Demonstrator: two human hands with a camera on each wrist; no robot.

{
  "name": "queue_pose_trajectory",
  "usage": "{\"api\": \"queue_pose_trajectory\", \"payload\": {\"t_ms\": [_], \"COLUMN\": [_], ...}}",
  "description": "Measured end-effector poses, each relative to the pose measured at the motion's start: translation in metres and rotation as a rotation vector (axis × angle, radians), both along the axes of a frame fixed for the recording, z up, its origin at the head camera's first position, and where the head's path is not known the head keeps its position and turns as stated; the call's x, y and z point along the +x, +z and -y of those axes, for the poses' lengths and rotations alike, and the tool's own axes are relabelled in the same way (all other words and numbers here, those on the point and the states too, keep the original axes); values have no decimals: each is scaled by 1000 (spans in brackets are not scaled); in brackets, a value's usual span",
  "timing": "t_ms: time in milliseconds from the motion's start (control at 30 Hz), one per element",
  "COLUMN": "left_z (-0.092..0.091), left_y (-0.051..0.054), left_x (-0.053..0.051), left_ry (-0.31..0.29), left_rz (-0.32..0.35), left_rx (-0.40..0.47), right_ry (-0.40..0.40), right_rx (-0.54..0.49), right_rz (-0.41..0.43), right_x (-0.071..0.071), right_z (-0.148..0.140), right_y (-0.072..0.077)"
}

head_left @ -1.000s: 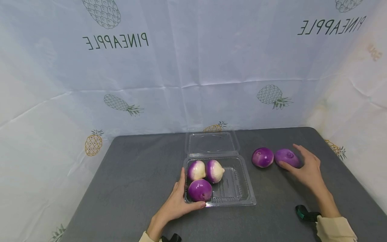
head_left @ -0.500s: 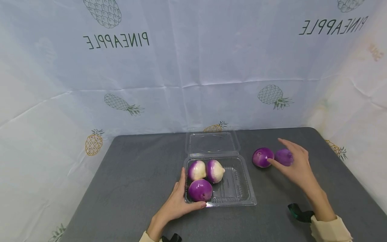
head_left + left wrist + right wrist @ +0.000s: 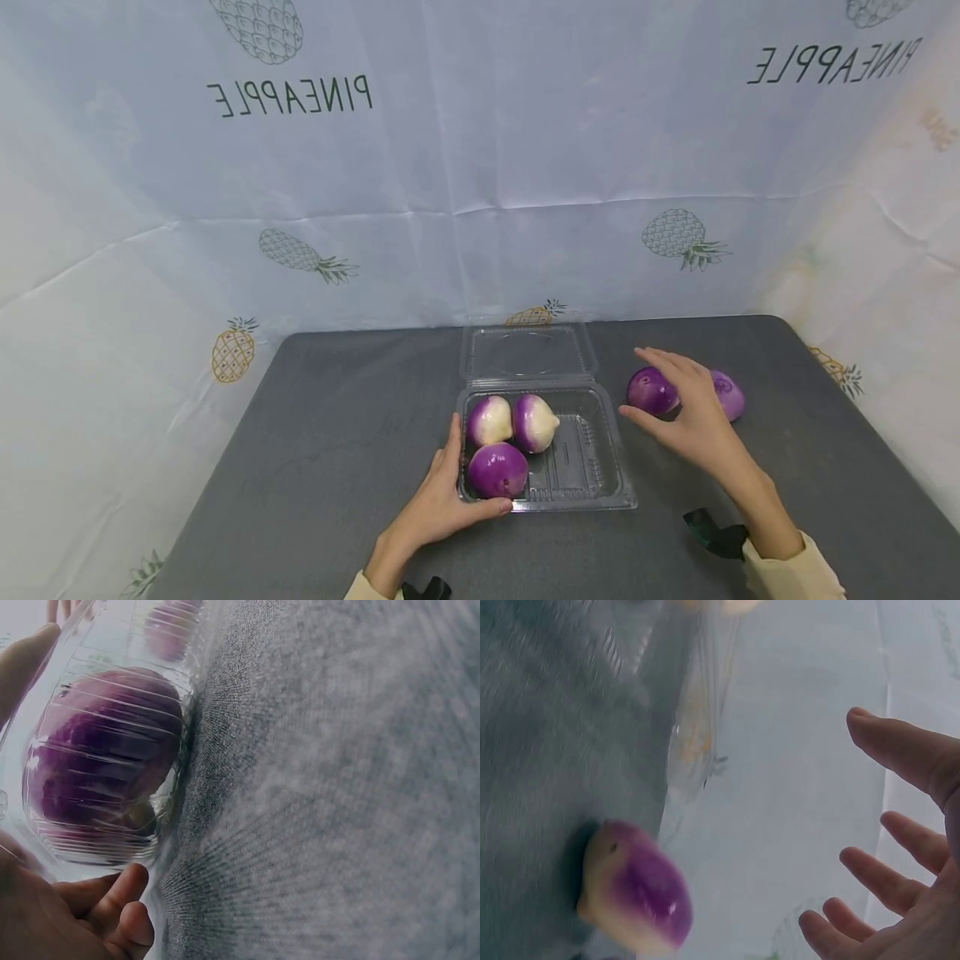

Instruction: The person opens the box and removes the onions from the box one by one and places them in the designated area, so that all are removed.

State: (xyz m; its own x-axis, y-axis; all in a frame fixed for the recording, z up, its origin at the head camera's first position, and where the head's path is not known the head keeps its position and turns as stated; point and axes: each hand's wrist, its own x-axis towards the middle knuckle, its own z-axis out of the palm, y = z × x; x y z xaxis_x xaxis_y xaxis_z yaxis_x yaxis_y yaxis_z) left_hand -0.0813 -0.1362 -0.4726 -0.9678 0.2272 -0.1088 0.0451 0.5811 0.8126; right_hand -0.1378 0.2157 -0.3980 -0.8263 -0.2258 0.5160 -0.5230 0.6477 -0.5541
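In the head view my left hand (image 3: 442, 492) holds the near left corner of a clear plastic clamshell box (image 3: 585, 503), thumb along the front rim and fingers along the left side. Three glossy purple-and-white turnips sit in the box: two at the back, the white-sided turnip (image 3: 535, 423) among them, and a purple turnip (image 3: 498, 471) in front. My right hand (image 3: 693, 417) is spread above the table, thumb and fingers apart, holding nothing. Just beyond its gap lies a purple turnip (image 3: 651, 392); a paler purple turnip (image 3: 727, 395) is partly hidden behind the hand.
The box's lid (image 3: 528, 354) lies folded back, flat toward the rear of the grey table (image 3: 352, 433). A hanging cloth printed with pineapples (image 3: 465, 167) closes off the back and sides. Dark straps, one at the right wrist (image 3: 716, 533), sit on both wrists.
My right hand has moved left from the paler turnip at the far right to the purple turnip nearer the box. My left hand and the box have stayed in place.
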Motion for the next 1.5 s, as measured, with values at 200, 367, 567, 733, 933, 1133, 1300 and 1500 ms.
{"api": "queue_pose_trajectory", "payload": {"t_ms": [200, 367, 567, 733, 933, 1133, 1300, 1500], "left_z": [0, 0, 0, 0, 0, 0, 0, 0], "left_y": [0, -1, 0, 1, 1, -1, -1, 0], "left_x": [0, 0, -1, -2, -1, 0, -1, -1], "left_ry": [-1, -7, -10, -11, -9, -9, -9, -10], "left_rz": [-3, -7, -16, -17, 2, 10, 9, 13], "left_rx": [-1, 7, 8, 5, 7, 6, 6, 5], "right_ry": [51, 79, 94, 112, 145, 168, 187, 198], "right_rx": [19, 30, 67, 100, 176, 216, 241, 289], "right_rz": [-2, 27, 81, 128, 139, 139, 155, 152], "right_x": [2, 3, 4, 6, 6, 5, 4, 4], "right_z": [20, 35, 49, 59, 72, 81, 85, 92], "right_y": [-4, -8, -13, -16, -23, -28, -30, -33]}}
